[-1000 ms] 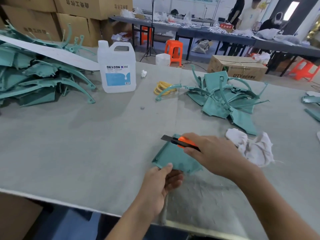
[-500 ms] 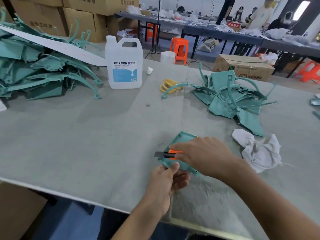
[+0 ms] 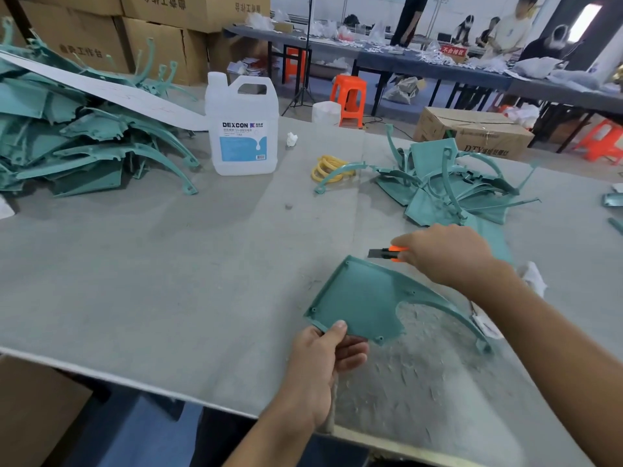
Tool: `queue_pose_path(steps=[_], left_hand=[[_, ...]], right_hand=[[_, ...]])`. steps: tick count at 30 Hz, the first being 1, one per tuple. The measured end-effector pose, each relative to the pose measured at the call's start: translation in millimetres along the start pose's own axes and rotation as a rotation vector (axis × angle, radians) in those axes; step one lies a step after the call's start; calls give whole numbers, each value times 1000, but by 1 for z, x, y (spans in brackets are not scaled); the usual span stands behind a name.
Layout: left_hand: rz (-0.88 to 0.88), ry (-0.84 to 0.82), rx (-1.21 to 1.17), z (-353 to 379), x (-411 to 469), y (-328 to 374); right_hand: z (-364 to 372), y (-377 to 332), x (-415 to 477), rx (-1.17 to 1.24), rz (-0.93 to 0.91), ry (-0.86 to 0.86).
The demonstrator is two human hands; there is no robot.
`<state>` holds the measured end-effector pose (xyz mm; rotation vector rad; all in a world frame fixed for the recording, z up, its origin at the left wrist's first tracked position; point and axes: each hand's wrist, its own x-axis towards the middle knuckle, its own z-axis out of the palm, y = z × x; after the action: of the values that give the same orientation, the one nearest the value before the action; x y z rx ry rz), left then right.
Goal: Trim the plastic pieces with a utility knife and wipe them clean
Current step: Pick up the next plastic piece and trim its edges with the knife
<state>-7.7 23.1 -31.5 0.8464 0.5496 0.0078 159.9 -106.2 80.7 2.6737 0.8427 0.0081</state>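
Teal plastic piece [image 3: 364, 298] on grey table [image 3: 168, 281], well nearer than DEXCON jug [image 3: 242, 129], to its right. Left hand [image 3: 323, 362] pinches its near edge, thumb on top. Right hand [image 3: 445, 254] grips orange utility knife [image 3: 387, 253], blade out, just off the jug-side edge.

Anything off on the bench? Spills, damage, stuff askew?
No spill or damage visible. Pale shavings litter the mat near the front edge, around the plastic piece the left hand holds; expected from trimming. A white sheet lies slanted across the left pile. The jug stands upright.
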Motion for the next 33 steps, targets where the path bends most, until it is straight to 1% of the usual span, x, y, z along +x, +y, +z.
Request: queue_pose_path(steps=[2, 5, 7, 10, 11, 13, 15, 17, 20, 26, 33], left_hand=[[7, 3, 10, 0, 1, -1], [22, 12, 8, -1, 1, -3], [27, 14, -1, -1, -1, -4], [29, 29, -18, -1, -1, -3], [31, 34, -15, 0, -1, -4], [40, 35, 5, 1, -1, -5], [52, 34, 33, 0, 0, -6], [64, 38, 63, 0, 0, -6], [73, 33, 63, 0, -1, -8], [91, 21, 59, -2, -2, -8], [65, 2, 39, -5, -1, -7]], right_hand=[[-6, -8, -1, 15, -40, 73], [-13, -28, -4, -85, -90, 243], [-21, -34, -8, -101, -80, 271], [-38, -41, -16, -21, -106, 264], [-43, -47, -18, -16, -145, 242], [-49, -64, -25, -14, -241, 142], [-50, -84, -29, -53, -322, 73], [-49, -98, -30, -112, -376, 83], [-49, -107, -29, -170, -411, 67], [-59, -109, -24, -221, -384, 44], [-93, -82, 11, -390, -190, -8]])
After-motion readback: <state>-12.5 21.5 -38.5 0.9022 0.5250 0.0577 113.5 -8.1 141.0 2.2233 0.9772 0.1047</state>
